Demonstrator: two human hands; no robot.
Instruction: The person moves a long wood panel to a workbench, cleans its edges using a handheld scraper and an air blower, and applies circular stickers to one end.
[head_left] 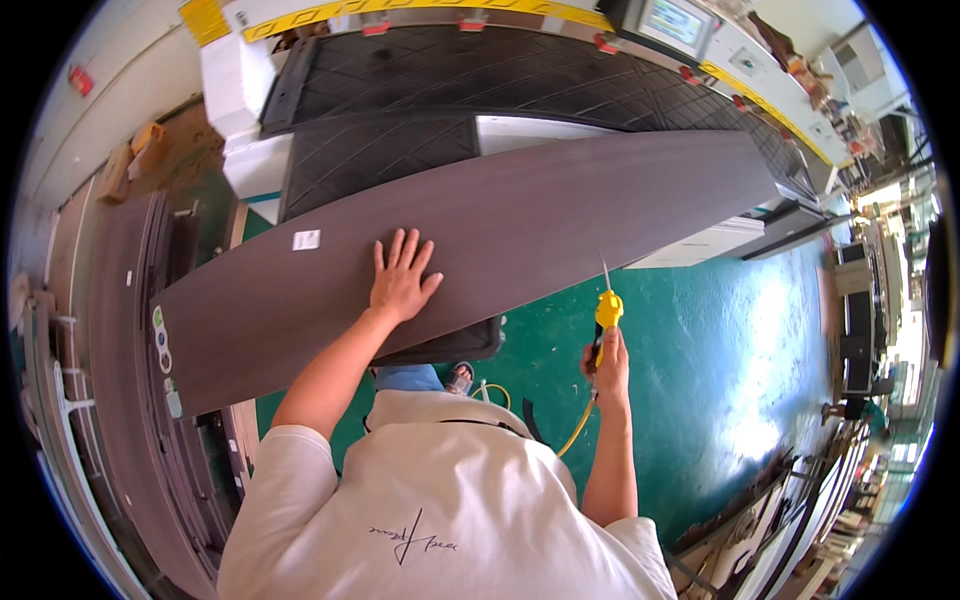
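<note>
A long dark brown panel (pixel 520 220) lies across in front of me, its far part resting at the machine's edge. My left hand (pixel 402 277) presses flat on its face with the fingers spread. A small white label (pixel 306 240) is stuck on the panel to the left of that hand. In my right hand (pixel 610 365) is a yellow air blow gun (pixel 608 308), gripped by its handle. Its thin nozzle points up beside the panel's near edge. A yellow hose (pixel 577 430) runs from the gun down toward the floor.
Behind the panel stands a machine with a dark bed (pixel 400 70), a yellow-striped beam (pixel 420 10) and a screen (pixel 676 24). Stacked brown panels (pixel 130 330) stand at my left. Green floor (pixel 700 370) spreads to the right, with more boards (pixel 800 510) at the lower right.
</note>
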